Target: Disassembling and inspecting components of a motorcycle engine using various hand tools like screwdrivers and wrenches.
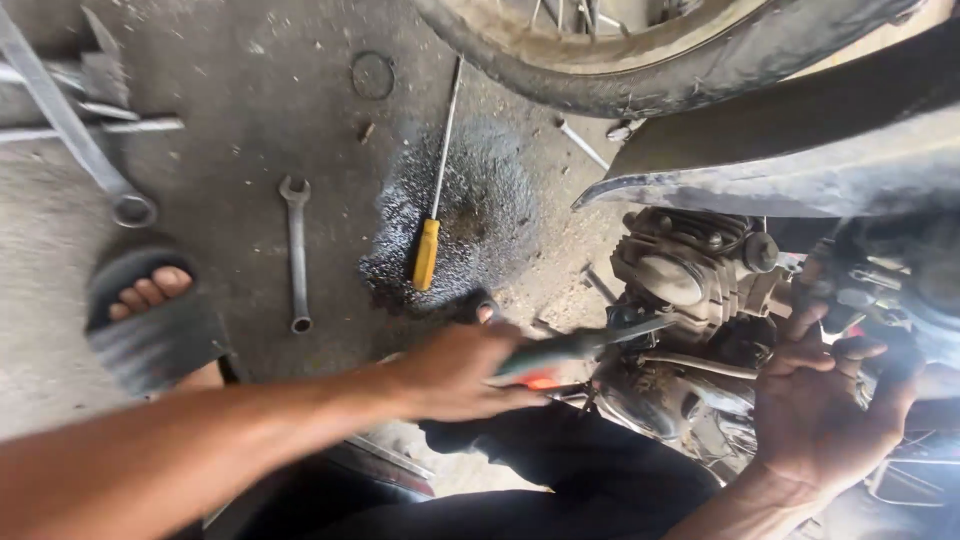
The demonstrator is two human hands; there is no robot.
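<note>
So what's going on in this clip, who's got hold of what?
A person is working on a motorcycle engine on a stained concrete floor. The left hand grips a hand tool with a red and green handle, its tip pointed at the engine. The right hand is open, fingers up against parts on the engine's right side. A yellow-handled screwdriver and a spanner lie on the floor near a dark oil patch; the front wheel is above.
</note>
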